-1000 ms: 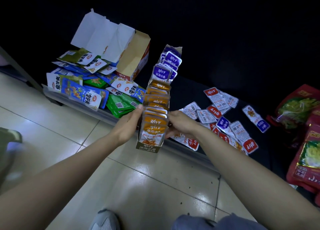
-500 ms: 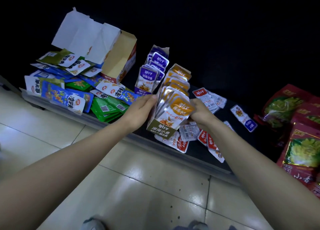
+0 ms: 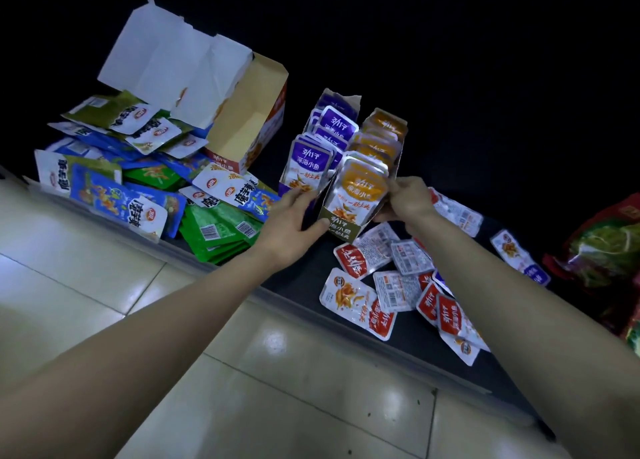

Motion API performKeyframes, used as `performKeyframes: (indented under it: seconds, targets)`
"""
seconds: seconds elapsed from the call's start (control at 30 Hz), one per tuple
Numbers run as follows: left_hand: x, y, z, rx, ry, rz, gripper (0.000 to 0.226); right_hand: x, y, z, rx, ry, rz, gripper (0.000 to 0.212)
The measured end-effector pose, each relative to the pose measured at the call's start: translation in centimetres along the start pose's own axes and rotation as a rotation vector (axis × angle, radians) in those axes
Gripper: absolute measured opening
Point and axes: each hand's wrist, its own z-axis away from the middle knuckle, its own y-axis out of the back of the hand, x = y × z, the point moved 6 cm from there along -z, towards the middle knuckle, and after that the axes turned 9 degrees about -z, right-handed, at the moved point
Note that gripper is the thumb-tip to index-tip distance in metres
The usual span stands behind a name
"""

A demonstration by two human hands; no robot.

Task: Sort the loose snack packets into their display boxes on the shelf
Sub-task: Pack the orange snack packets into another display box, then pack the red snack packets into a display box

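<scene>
Swung in from over the floor, the orange box (image 3: pixel 360 195) now stands on the shelf (image 3: pixel 433 351), just beside the purple box (image 3: pixel 311 161) at its 10 o'clock. Both hands hold it: the left hand (image 3: pixel 294 216) grips its front-left corner and the right hand (image 3: pixel 408 199) pinches its right wall. Both boxes look full. Left to sort, I judge: red packets (image 3: pixel 446 313) loose at 5 o'clock, and the blue-green heap (image 3: pixel 214 223) at 9 o'clock, by an empty carton (image 3: pixel 249 123).
</scene>
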Motion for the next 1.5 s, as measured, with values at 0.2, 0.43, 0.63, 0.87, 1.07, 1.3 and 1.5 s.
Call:
performKeyframes:
  seconds: [0.2, 0.43, 0.63, 0.87, 1.07, 1.3, 1.5]
  targets:
    - [-0.7, -1.1, -1.6, 0.022, -0.036, -0.048, 0.059, 0.8, -1.0, -1.6, 0.001, 0.020, -0.009, 0.033]
    - [0.0, -1.6, -1.4, 0.097, -0.040, -0.074, 0.057, 1.5, -1.1, -0.6, -0.131, 0.033, -0.162, 0.022]
    - [0.3, -1.4, -1.1, 0.068, -0.043, -0.090, 0.058, 2.3, -0.3, 0.7, -0.163, 0.014, -0.205, 0.034]
    - [0.5, 1.2, 0.5, 0.128, -0.055, -0.119, 0.048, -2.1, 1.9, 4.0, 0.030, 0.252, -0.151, 0.026]
    - [-2.8, 6.8, 2.3, 0.279, -0.053, -0.322, 0.031, -8.1, -4.5, 8.5, -0.168, 0.563, -0.050, 0.017]
    - [-12.2, 10.4, 3.3, 0.078, 0.107, -0.626, 0.056, -6.5, -18.0, 8.2, -0.555, 0.250, 0.241, 0.051]
    - [-14.3, 9.7, 3.2, 0.052, 0.049, -0.604, 0.058, -5.6, -23.3, 4.5, -0.531, 0.171, 0.289, 0.059]
